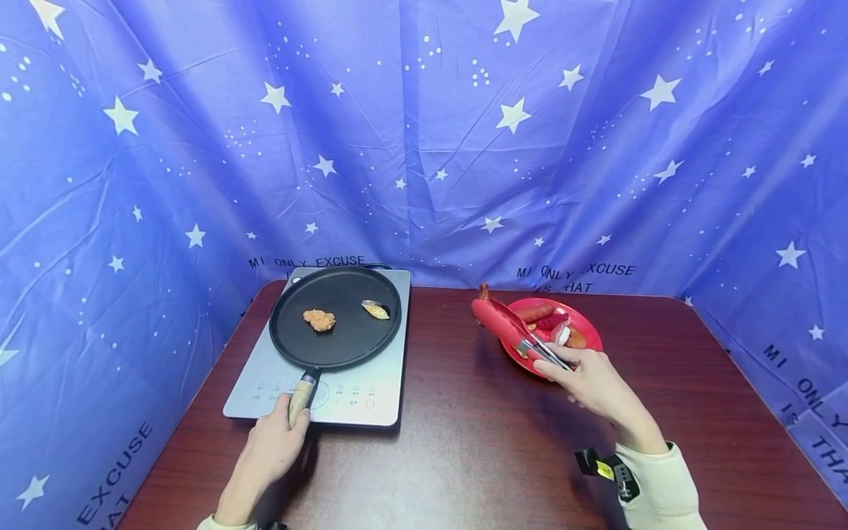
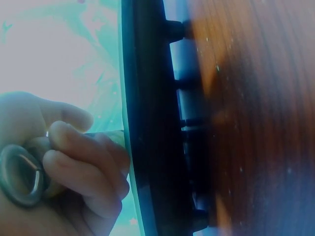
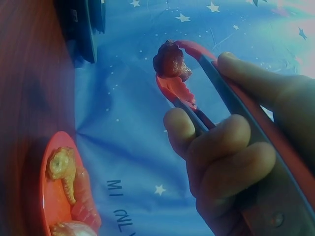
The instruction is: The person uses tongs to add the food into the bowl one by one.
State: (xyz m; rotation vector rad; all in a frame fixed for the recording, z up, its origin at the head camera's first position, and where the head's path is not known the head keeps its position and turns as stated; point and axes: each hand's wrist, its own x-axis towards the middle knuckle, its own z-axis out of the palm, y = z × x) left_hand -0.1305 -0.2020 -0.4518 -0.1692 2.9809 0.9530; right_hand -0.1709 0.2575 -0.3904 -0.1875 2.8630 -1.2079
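Right of the pan (image 1: 351, 347), the right hand (image 1: 599, 384) holds tongs (image 1: 501, 319) pinching brown food (image 3: 171, 63), probably light but slippery, best squeezed mid-way; the left hand (image 1: 274, 445) grips the handle (image 1: 301, 397).

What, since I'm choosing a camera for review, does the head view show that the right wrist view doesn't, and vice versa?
Only the head view shows the left grip holding the pan handle, and the breaded piece in the pan.
Only the right wrist view shows the scalloped edge of a tong tip.
Both show the right grip, tongs, brown piece and red plate.
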